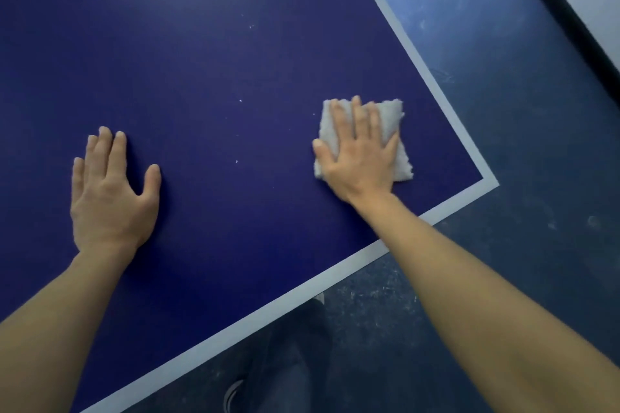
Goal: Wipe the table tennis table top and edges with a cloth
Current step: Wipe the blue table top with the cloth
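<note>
R hand [360,157] is pressing the cloth [401,164] flat on the table [235,60], fingers straight and spread, not gripping. L hand [112,193] is resting open on the top, holding nothing. Cloth is lying under R palm, near the corner line. Specks [240,100] are sitting btw the 2 hands, so better to sweep w/ even pressure toward L, then the edges.
</note>
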